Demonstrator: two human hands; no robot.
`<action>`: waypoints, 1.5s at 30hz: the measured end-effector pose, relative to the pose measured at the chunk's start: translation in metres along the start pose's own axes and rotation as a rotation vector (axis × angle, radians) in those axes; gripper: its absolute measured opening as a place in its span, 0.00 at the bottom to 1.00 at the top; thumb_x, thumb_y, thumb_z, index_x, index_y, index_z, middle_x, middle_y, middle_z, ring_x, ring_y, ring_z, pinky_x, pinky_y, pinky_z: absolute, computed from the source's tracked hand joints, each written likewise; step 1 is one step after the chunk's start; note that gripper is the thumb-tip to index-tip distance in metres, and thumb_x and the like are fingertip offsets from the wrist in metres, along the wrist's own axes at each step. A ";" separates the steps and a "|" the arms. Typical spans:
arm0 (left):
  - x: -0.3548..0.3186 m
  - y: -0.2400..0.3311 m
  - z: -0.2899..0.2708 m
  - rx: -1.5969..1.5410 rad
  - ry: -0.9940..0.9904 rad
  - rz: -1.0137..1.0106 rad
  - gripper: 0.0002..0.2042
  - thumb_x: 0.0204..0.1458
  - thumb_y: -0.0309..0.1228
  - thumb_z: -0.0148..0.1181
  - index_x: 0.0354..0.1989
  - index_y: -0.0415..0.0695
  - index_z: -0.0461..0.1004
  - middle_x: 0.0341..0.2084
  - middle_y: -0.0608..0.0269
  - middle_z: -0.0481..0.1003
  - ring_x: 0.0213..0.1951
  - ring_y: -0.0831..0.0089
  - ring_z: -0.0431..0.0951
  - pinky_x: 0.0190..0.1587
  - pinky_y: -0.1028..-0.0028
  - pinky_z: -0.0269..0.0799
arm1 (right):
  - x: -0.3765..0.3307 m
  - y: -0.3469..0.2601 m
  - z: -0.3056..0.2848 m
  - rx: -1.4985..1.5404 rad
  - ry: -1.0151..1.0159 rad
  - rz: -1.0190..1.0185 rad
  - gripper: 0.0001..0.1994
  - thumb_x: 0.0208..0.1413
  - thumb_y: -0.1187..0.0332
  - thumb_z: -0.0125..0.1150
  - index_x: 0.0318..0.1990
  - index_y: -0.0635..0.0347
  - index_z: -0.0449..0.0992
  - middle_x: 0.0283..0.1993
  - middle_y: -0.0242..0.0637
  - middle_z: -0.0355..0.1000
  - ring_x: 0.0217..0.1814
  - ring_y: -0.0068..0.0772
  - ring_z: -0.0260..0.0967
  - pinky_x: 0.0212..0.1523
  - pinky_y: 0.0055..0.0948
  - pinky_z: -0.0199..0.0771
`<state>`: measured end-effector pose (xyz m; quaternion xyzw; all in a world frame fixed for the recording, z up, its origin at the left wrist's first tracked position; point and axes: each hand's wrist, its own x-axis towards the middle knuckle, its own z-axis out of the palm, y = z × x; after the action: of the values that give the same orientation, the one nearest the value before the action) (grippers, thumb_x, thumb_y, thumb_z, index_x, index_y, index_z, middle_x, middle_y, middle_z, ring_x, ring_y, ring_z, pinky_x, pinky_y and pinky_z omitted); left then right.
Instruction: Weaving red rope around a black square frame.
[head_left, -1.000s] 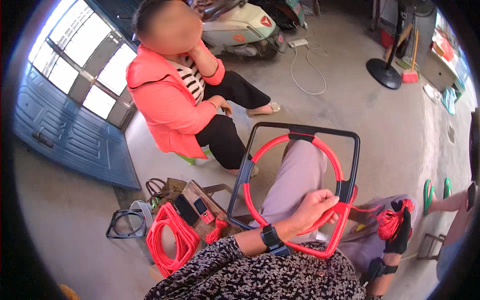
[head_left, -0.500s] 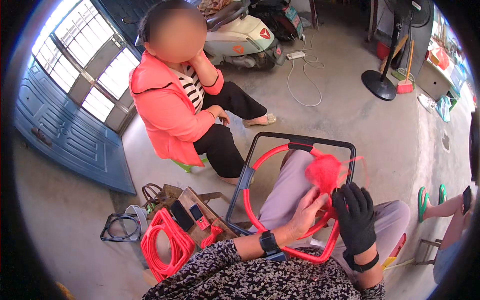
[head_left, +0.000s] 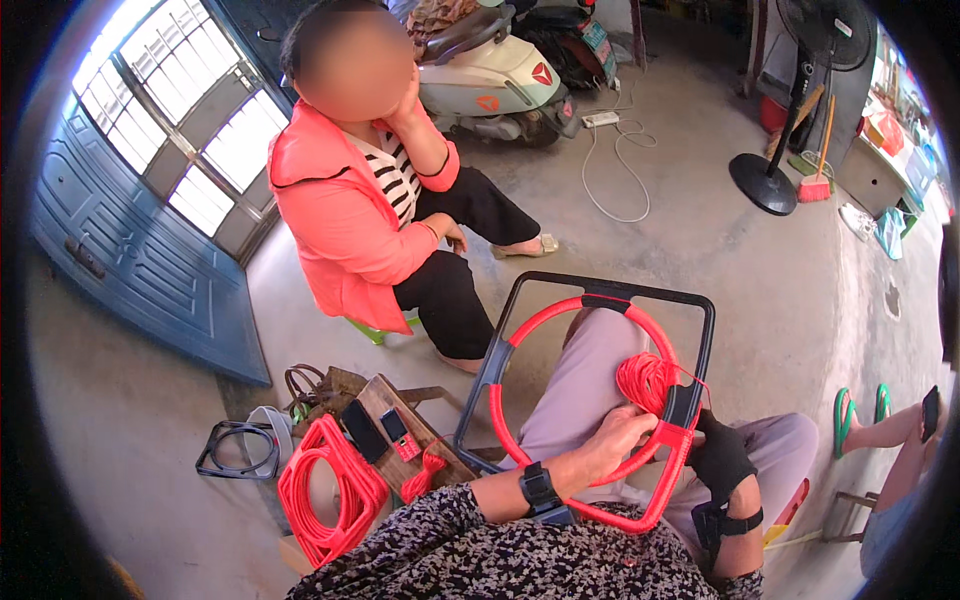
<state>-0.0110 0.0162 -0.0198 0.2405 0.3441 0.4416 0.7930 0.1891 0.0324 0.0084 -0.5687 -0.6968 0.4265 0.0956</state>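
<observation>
A black rectangular frame (head_left: 527, 284) with an inner ring lies across my lap. Red cord is wound closely over much of the ring (head_left: 497, 412) and over the frame's near right corner. My left hand (head_left: 612, 442), bare with a black watch at the wrist, is closed at the base of a red cord bundle (head_left: 645, 381), by the ring's right side. A strand runs from the bundle to the right. My right hand (head_left: 722, 458), in a black glove, is at the frame's right side; its fingers are mostly hidden there.
A wooden stool (head_left: 380, 403) on my left bears phones. A finished-looking red frame (head_left: 325, 485) leans beside it, near a bare black frame (head_left: 240, 449). A seated person in a pink jacket (head_left: 335, 215) faces me. A standing fan (head_left: 765, 182) and scooter (head_left: 490, 85) are farther off.
My right hand has dropped from beside the cord bundle to the frame's right side. The bundle, blurred before, now shows clearly and a little lower. My left hand has moved slightly down.
</observation>
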 end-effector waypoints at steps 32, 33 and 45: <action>-0.008 0.014 0.019 -0.079 -0.096 0.038 0.15 0.57 0.24 0.51 0.52 0.37 0.66 0.43 0.59 0.74 0.43 0.74 0.76 0.47 0.72 0.73 | -0.005 0.012 0.022 1.393 0.048 0.067 0.15 0.55 0.67 0.57 0.47 0.66 0.70 0.37 0.36 0.73 0.36 0.27 0.73 0.39 0.25 0.73; -0.008 0.014 0.019 -0.093 -0.092 -0.001 0.14 0.57 0.25 0.51 0.52 0.37 0.66 0.42 0.59 0.75 0.42 0.73 0.77 0.46 0.71 0.74 | -0.002 0.012 0.026 1.488 -0.027 0.135 0.14 0.55 0.67 0.57 0.46 0.66 0.71 0.37 0.36 0.73 0.36 0.26 0.73 0.39 0.25 0.73; -0.010 0.027 0.024 -0.031 -0.206 -0.248 0.15 0.60 0.35 0.49 0.49 0.38 0.68 0.39 0.59 0.75 0.42 0.70 0.76 0.45 0.69 0.71 | -0.016 0.010 0.022 1.190 0.260 0.069 0.06 0.51 0.71 0.60 0.34 0.63 0.72 0.29 0.31 0.72 0.33 0.23 0.71 0.36 0.24 0.71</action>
<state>-0.0109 0.0189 0.0176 0.2280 0.2812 0.3185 0.8761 0.1880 0.0080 -0.0071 -0.4872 -0.3030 0.6727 0.4673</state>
